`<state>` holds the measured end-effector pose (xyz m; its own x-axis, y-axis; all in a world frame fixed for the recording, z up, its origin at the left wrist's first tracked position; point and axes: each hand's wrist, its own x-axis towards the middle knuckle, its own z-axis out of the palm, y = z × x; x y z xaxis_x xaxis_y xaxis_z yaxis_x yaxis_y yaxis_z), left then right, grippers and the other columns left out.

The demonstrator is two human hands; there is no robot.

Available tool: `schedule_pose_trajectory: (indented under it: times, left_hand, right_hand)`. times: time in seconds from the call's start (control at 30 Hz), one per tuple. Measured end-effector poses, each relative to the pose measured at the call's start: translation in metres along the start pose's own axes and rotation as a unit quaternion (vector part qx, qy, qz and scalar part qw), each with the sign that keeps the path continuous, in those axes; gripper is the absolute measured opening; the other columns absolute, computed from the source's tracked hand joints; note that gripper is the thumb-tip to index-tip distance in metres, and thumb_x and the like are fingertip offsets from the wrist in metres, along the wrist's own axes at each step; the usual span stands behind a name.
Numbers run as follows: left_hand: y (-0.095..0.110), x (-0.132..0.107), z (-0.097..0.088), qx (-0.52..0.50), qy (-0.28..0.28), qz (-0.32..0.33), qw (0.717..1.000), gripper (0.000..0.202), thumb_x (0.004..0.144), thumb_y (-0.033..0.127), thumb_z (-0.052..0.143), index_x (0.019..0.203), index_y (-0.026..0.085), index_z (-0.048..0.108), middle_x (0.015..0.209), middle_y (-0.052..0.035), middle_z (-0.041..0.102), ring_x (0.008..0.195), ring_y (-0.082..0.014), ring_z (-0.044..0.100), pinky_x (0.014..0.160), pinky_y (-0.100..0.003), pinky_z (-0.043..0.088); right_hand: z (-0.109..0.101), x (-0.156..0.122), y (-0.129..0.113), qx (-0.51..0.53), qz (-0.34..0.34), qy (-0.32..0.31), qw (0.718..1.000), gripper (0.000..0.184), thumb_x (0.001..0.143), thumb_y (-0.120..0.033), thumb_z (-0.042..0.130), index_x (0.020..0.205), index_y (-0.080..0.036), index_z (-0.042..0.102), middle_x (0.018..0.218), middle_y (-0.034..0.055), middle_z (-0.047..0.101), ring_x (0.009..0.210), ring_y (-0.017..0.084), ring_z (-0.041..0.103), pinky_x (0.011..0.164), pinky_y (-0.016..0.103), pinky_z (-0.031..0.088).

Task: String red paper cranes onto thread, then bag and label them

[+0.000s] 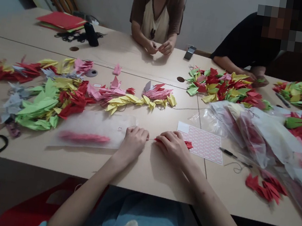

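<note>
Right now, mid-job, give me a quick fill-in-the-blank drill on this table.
1. The right hand holds a folded paper piece coloured ____.
2. The label sheet lies to that hand's ____.
3. The clear bag beside the left hand holds ____ pieces.
Missing words: red; right; pink.

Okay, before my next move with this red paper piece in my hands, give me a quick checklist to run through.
1. Grip: red paper piece tucked under the right hand: ok.
2. Second hold: left hand has its fingers curled close beside it; what they pinch: cannot tell.
3. sticker sheet lies flat right beside the right hand: ok.
4. clear bag lies flat by the left hand: ok.
5. co-worker's hand is far across the table, well apart: ok.
</note>
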<state>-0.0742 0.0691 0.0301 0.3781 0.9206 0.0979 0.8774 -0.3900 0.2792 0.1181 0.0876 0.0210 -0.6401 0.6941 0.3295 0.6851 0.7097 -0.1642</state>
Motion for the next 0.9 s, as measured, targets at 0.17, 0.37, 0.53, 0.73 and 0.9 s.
schedule_pose_trajectory:
  times: [0.17, 0.37, 0.53, 0.73, 0.9]
  left_hand:
    - [-0.001, -0.004, 0.0, -0.002, 0.006, 0.0, 1.0, 0.017, 0.087, 0.006, 0.042, 0.089, 0.016, 0.055, 0.089, -0.0077, 0.063, 0.091, -0.024, 0.052, 0.076, -0.037, 0.028]
    - [0.0, -0.024, -0.015, -0.035, -0.021, 0.012, 0.999, 0.019, 0.085, 0.003, 0.042, 0.082, 0.017, 0.054, 0.083, -0.005, 0.062, 0.085, -0.022, 0.053, 0.074, -0.036, 0.03]
    - [0.009, -0.057, -0.036, -0.209, -0.143, 0.013, 0.967, 0.017, 0.087, 0.008, 0.043, 0.079, 0.018, 0.053, 0.08, -0.0008, 0.061, 0.077, -0.0162, 0.053, 0.076, -0.032, 0.034]
    - [0.043, -0.085, -0.032, -0.31, -0.266, 0.061, 0.911, 0.013, 0.084, 0.009, 0.049, 0.08, 0.019, 0.057, 0.082, 0.0002, 0.063, 0.081, -0.015, 0.053, 0.075, -0.026, 0.037]
    - [0.076, -0.086, -0.006, -0.346, -0.272, 0.086, 0.894, 0.008, 0.084, 0.013, 0.053, 0.083, 0.018, 0.059, 0.084, -0.0011, 0.066, 0.083, -0.0147, 0.056, 0.081, -0.027, 0.038]
  right_hand:
    - [0.001, -0.001, -0.001, -0.014, -0.003, -0.004, 1.0, 0.015, 0.092, -0.02, 0.05, 0.095, -0.017, 0.064, 0.092, 0.0074, 0.066, 0.082, 0.019, 0.057, 0.078, 0.034, 0.041]
    - [-0.008, -0.013, 0.006, -0.031, 0.0, -0.003, 1.0, 0.016, 0.091, -0.018, 0.049, 0.094, -0.016, 0.065, 0.089, 0.0091, 0.066, 0.08, 0.02, 0.057, 0.077, 0.037, 0.041]
    - [-0.017, -0.025, 0.022, -0.02, -0.001, -0.006, 1.0, 0.021, 0.088, -0.01, 0.049, 0.1, -0.016, 0.065, 0.095, 0.0108, 0.066, 0.087, 0.023, 0.057, 0.081, 0.041, 0.044]
    - [-0.015, -0.033, 0.012, 0.016, -0.098, 0.002, 0.995, 0.024, 0.09, -0.007, 0.044, 0.098, -0.015, 0.065, 0.102, 0.0096, 0.068, 0.105, 0.022, 0.058, 0.095, 0.046, 0.045]
    - [-0.012, -0.045, 0.007, 0.051, -0.127, 0.015, 0.991, 0.021, 0.091, -0.011, 0.045, 0.097, -0.016, 0.065, 0.113, 0.0108, 0.066, 0.12, 0.022, 0.053, 0.098, 0.045, 0.048]
